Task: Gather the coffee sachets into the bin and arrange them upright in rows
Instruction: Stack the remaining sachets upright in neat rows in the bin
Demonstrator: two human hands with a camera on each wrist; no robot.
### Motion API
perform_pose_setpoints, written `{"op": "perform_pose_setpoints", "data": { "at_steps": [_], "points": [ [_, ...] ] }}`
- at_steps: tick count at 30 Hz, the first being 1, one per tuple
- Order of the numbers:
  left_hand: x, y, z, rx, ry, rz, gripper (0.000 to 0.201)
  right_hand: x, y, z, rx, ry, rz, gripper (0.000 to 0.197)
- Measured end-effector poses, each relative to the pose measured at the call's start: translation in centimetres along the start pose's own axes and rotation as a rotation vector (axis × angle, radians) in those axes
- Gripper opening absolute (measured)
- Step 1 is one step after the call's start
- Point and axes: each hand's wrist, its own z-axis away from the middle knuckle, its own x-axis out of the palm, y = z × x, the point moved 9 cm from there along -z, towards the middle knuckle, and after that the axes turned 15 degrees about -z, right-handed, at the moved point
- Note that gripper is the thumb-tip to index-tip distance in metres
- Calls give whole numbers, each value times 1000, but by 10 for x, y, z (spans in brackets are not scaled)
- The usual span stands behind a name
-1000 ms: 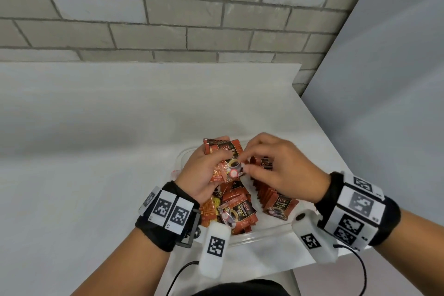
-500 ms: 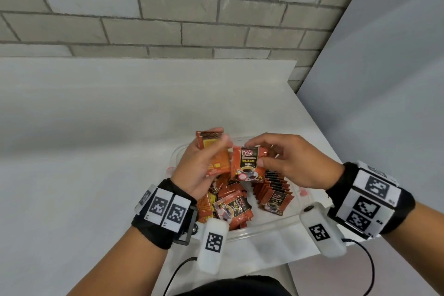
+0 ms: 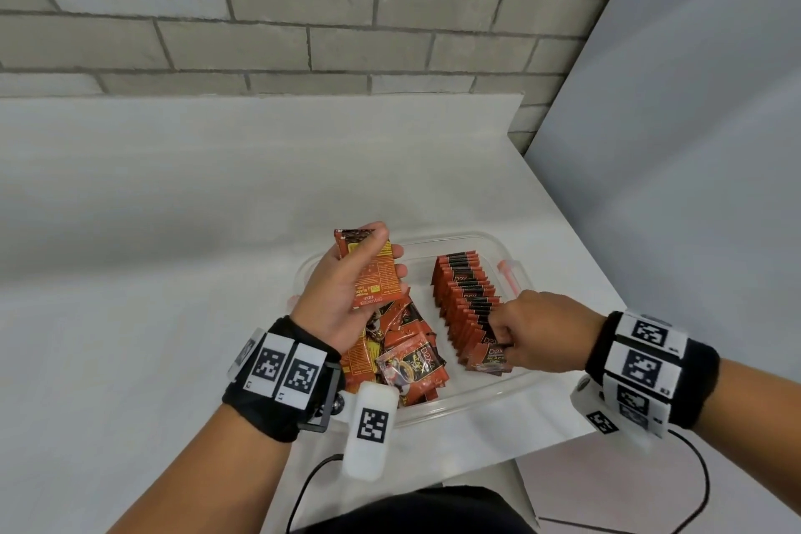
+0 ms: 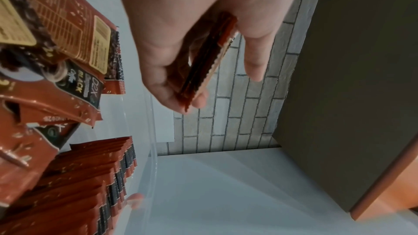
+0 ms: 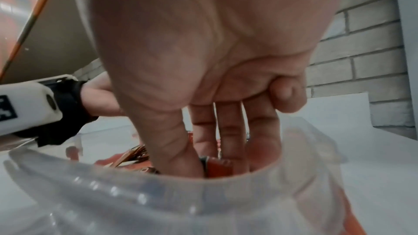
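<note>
A: What is changing on the left side?

B: The left hand (image 3: 346,295) is lifting clear of the loose pile (image 3: 403,360) and holding a small stack of sachets (image 3: 372,273) above the left half of the bin (image 3: 490,392). A moment ago both hands were meeting over that stack; now they are apart.

A: How is that hand gripping?

B: Its thumb and fingers are curling round the stack, clamping it edge-on, as the left wrist view is showing (image 4: 203,63).

A: And moving right?

B: The upright row (image 3: 466,299) is running from far to near along the right half of the bin. The right hand (image 3: 537,334), which was pinching 1 sachet up in the air half a second ago, is now down at the near end of that row, pressing the front sachet (image 3: 487,356) into place.

A: Is it gripping it?

B: The thumb and fingers are closing on that sachet's top edge, not spread wide.

A: So for the task?

B: I judge 1 more sachet is joining the row, while the loose pile is waiting on the left.
</note>
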Motion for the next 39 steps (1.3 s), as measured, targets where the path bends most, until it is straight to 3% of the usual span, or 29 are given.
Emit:
{"op": "perform_pose_setpoints", "data": {
  "at_steps": [4, 12, 19, 23, 39],
  "points": [
    [0, -1, 0, -8, -7, -3, 36, 9, 0, -7, -11, -23, 88, 23],
    [-3, 0, 3, -2, 7, 1, 25, 12, -1, -13, 12, -28, 191, 29],
    [-2, 2, 3, -1, 17, -25, 36, 9, -9, -16, -22, 23, 328, 9],
    [-3, 2, 3, -2, 19, -28, 46, 10, -10, -18, -54, 54, 387, 15],
    [-1, 0, 3, -22, 3, -16, 40, 1, -12, -11, -62, 77, 290, 16]
  ]
}}
